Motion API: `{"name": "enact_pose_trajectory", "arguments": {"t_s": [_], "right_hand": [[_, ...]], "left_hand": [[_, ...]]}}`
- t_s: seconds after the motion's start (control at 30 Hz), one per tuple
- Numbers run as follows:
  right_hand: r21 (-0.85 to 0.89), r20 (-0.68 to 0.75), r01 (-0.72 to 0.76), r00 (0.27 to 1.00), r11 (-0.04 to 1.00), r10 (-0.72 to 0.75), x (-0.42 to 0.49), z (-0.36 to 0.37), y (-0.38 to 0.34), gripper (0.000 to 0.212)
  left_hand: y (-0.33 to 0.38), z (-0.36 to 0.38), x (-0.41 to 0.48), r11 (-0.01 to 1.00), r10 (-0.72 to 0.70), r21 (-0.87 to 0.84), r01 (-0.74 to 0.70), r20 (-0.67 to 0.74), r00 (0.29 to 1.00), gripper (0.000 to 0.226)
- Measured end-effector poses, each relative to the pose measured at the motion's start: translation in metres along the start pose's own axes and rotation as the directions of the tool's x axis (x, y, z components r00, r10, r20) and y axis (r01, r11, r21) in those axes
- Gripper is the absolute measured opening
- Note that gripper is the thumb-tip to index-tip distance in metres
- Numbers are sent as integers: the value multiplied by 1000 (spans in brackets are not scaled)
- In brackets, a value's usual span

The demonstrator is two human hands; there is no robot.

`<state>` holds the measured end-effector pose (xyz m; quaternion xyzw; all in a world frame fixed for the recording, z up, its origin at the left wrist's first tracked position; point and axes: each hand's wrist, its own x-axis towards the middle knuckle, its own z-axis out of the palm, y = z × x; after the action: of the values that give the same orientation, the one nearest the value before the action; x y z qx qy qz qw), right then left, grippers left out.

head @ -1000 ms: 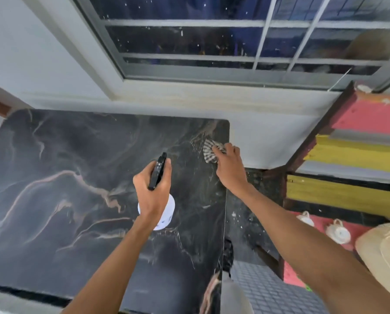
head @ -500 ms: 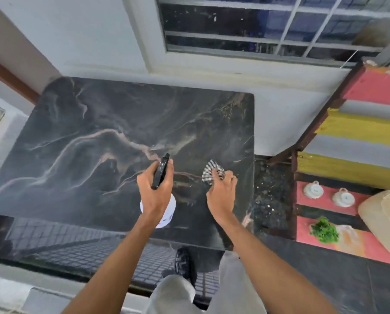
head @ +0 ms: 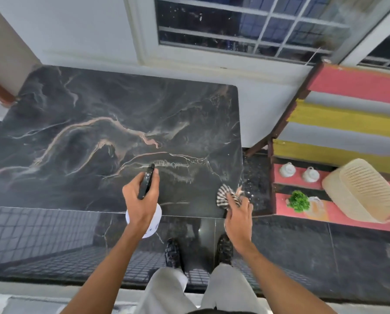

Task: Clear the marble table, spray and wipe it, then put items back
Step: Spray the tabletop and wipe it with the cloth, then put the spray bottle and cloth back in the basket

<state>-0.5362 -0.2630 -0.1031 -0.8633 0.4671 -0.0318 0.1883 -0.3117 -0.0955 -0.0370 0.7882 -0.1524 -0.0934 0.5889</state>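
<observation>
The dark marble table (head: 94, 123) with pale veins fills the middle of the view, and nothing stands on its top. My left hand (head: 142, 200) grips a white spray bottle (head: 153, 219) with a black trigger head, held over the table's near edge. My right hand (head: 238, 214) presses a checked black-and-white cloth (head: 224, 196) onto the table's near right corner. Wet streaks glisten on the marble just beyond the two hands.
A pink and yellow shelf unit (head: 348, 114) stands to the right, holding two white teacups (head: 287, 169), a small green plant (head: 299, 201) and a cream woven basket (head: 359, 191). A window (head: 246, 26) is behind the table. My feet stand on glossy dark floor tiles (head: 325, 257).
My right hand has dragged the cloth from the table's far right side down to its near right corner. The view has pulled back from the table. The left hand keeps hold of the bottle.
</observation>
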Motion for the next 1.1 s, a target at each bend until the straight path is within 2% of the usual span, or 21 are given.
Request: {"name": "enact_pose_trajectory", "arguments": {"t_s": [0.07, 0.13, 0.2, 0.3, 0.47, 0.67, 0.73, 0.8, 0.9, 1.03, 1.1], "right_hand": [[75, -33, -138, 990, 988, 140, -2, -8, 9, 53], [190, -24, -191, 980, 963, 199, -2, -14, 12, 51], [328, -28, -207, 973, 922, 229, 3, -26, 24, 51], [431, -49, -165, 977, 887, 206, 16, -52, 52, 49], [517, -103, -163, 963, 840, 250, 51, -108, 151, 46], [590, -97, -218, 937, 777, 336, 81, -152, 299, 49], [628, -66, -278, 912, 727, 405, 90, -166, 358, 49], [659, -51, -320, 884, 681, 465, 101, -179, 408, 48], [682, -68, -360, 835, 636, 546, 128, -191, 484, 46], [633, -99, -416, 793, 653, 601, 170, -194, 558, 46], [573, -94, -475, 771, 668, 630, 198, -185, 599, 48]], "left_hand": [[11, 21, -9, 1000, 26, -18, -25, 58, 998, 58], [24, 46, -19, 998, 52, -42, -47, 123, 991, 57], [36, 72, -31, 996, 79, -58, -69, 186, 979, 57], [49, 112, -45, 994, 101, -71, -86, 248, 964, 58], [95, 226, -77, 980, 196, -92, -174, 367, 909, 58], [139, 385, -114, 982, 184, -127, -140, 475, 861, 61], [155, 448, -129, 974, 226, -130, -185, 545, 808, 56], [172, 505, -141, 966, 255, -128, -223, 597, 761, 38], [180, 599, -155, 969, 237, -122, -214, 701, 672, 25], [178, 697, -172, 970, 237, -167, -176, 798, 553, 41], [164, 752, -181, 971, 230, -160, -179, 834, 502, 41]]}}
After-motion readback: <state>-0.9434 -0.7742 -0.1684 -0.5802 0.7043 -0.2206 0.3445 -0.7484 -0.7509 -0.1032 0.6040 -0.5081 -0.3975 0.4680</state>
